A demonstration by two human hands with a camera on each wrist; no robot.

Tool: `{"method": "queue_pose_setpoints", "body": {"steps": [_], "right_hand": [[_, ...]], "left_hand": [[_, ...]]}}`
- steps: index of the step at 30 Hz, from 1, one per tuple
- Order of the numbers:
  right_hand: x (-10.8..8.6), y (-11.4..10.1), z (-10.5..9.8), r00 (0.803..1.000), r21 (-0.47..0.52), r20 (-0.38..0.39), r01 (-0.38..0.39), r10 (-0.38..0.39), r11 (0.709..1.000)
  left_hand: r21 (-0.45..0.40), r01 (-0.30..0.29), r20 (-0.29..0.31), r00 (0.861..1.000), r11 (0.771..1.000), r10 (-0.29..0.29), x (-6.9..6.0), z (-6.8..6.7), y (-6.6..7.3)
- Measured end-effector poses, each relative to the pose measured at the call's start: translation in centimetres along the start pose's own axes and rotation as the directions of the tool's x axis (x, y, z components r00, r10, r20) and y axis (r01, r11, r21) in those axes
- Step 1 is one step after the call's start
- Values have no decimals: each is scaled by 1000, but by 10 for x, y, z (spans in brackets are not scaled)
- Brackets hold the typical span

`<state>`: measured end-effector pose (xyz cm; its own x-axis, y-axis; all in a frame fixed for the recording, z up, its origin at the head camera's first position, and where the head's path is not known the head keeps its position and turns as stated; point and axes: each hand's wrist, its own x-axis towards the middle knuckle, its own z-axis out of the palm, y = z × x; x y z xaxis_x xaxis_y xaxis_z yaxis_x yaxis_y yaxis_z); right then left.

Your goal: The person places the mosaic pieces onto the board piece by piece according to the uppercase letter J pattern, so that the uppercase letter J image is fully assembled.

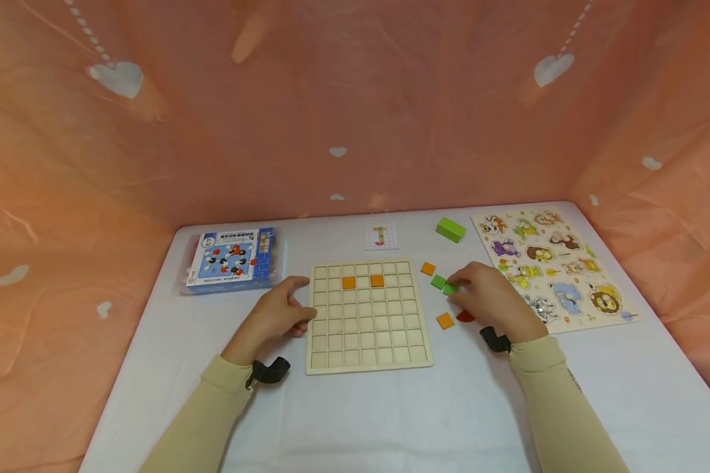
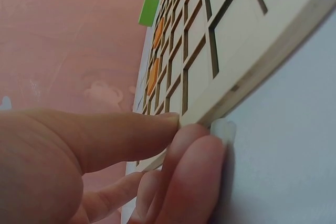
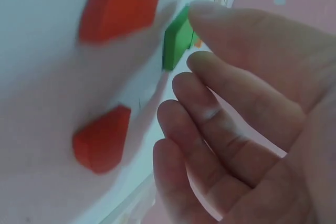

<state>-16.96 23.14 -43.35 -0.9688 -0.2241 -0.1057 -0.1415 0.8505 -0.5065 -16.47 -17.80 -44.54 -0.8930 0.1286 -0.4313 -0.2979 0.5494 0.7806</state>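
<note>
The wooden grid board [image 1: 368,323] lies on the table with two orange tiles [image 1: 348,282] in its upper part. At its left edge, my left hand [image 1: 275,313] holds the rim between thumb and curled fingers, seen closely beside the board [image 2: 236,85]. Right of the board, my right hand [image 1: 486,297] pinches a green tile [image 1: 449,289] between thumb and index finger; its other fingers are loosely bent. The right wrist view shows that green tile [image 3: 177,40] at the thumb tip. Another green tile [image 1: 439,281] lies alongside. A red piece [image 1: 465,316] is partly under the right hand.
Orange tiles [image 1: 428,268] [image 1: 445,320] lie right of the board. Behind are a small pattern card [image 1: 381,236] and a green block [image 1: 450,229]. A boxed set [image 1: 231,261] stands at the left; an animal puzzle board [image 1: 547,266] lies at the right.
</note>
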Motion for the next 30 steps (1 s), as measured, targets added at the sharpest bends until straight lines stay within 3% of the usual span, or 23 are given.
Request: {"method": "queue_pose_setpoints", "body": {"steps": [10, 30], "right_hand": [[2, 6, -4, 999, 15, 32, -38, 37, 999], [1, 8, 1, 999, 8, 13, -30, 30, 1000]], "left_hand": [[1, -7, -5, 1000, 1000, 7, -3, 0, -2], [2, -21, 7, 1000, 1000, 21, -2, 0, 0]]}}
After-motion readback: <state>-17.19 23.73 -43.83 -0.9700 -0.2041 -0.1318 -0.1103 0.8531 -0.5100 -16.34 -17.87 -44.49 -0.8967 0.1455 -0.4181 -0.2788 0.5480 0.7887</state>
